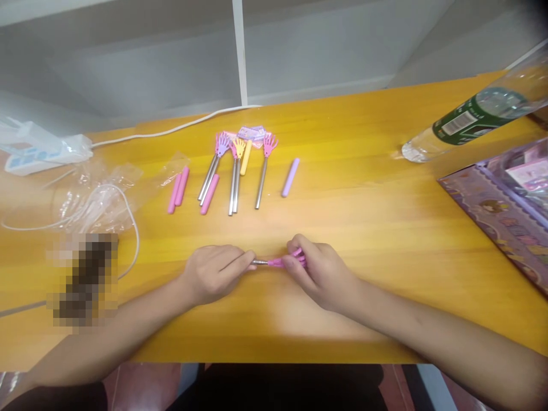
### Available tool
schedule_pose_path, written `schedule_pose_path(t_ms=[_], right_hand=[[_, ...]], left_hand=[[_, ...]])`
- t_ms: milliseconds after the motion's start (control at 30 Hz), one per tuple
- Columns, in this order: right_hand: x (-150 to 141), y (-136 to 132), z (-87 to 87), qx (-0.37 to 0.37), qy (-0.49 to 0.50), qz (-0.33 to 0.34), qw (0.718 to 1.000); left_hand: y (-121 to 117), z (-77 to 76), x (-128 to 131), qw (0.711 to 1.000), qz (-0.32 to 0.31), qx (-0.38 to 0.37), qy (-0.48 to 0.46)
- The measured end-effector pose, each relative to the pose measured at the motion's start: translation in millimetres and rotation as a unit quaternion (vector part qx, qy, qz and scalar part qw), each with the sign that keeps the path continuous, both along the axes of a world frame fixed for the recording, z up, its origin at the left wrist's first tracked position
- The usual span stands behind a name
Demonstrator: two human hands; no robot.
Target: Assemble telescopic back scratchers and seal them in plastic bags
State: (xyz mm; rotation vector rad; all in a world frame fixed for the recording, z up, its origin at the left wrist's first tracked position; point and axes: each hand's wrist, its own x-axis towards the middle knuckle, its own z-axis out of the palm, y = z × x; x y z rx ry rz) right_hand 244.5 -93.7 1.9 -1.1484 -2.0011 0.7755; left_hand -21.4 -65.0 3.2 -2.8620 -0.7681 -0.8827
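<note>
My left hand (220,273) is closed around the metal rod of a pink back scratcher (274,262), with only a short silver piece showing past the fingertips. At the other end, my right hand (319,274) pinches its pink claw-shaped head. Beyond my hands lie several more back scratchers with silver rods, among them a pink one (261,177), a yellow-headed one (237,177) and a purple-headed one (214,171). Loose handle sleeves rest around them: a purple sleeve (290,178), a yellow sleeve (246,158) and pink sleeves (209,194).
At the right stands a clear bottle with a green label (462,120), beside an open printed box (492,211). A white power strip (51,151), crumpled clear plastic (92,197) and a white cable (180,127) occupy the left. Small printed packets (252,133) lie at the back.
</note>
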Motion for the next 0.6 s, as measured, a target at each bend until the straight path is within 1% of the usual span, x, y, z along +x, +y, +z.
schedule_pose_path(t_ms=[133, 267, 333, 433, 600], right_hand=[[0.0, 1.6, -3.2, -0.017, -0.002, 0.001, 1.0], [2.1, 4.1, -5.2, -0.029, 0.029, 0.01, 0.999], [5.3, 6.6, -5.3, -0.038, 0.042, 0.033, 0.998], [11.8, 13.6, -4.0, -0.058, 0.034, 0.078, 0.995], [20.4, 26.8, -1.9, -0.085, 0.036, 0.168, 0.981]], left_hand=[[1.3, 0.4, -0.1, 1.0, 0.007, 0.004, 0.02], [1.9, 1.1, -0.9, 1.0, 0.005, -0.001, 0.016], [1.7, 0.0, -1.7, 1.0, 0.0, -0.008, 0.01], [1.8, -3.4, -2.3, 1.0, -0.004, -0.017, 0.009], [4.3, -5.6, -1.4, 0.999, -0.013, -0.035, 0.011]])
